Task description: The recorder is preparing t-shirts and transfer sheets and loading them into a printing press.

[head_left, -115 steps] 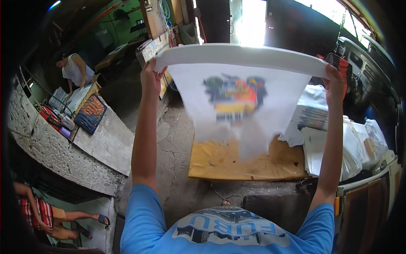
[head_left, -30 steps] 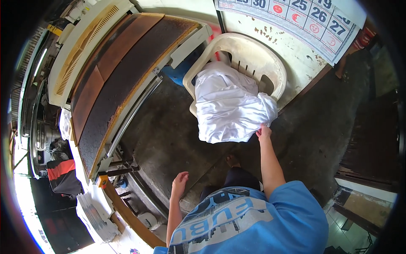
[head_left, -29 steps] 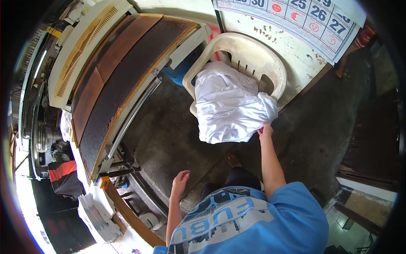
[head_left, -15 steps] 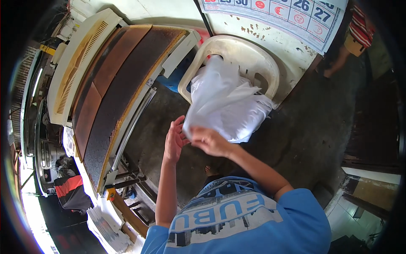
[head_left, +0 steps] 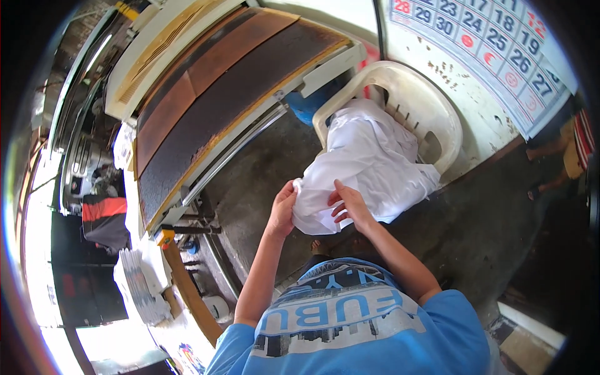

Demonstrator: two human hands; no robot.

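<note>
A pile of white cloth lies draped over the seat of a cream plastic chair, its near end hanging toward me. My left hand is closed on a bunched edge of this cloth, the thumb pressed against the fingers. On the other side of the same loose end, my right hand has its fingers apart and slightly bent, right at the cloth's surface; whether the fingertips touch it I cannot tell. The hidden side of the cloth and any garment shape in it do not show.
To the left stands a large machine with a dark, scorched flat bed and a metal rail. A stack of pale folded material is at lower left. A wall calendar hangs above the chair; another person is at far right.
My left hand, open before, has closed on the cloth's edge. My right hand has let go and opened. The lifted cloth has come down, and the view has shifted left.
</note>
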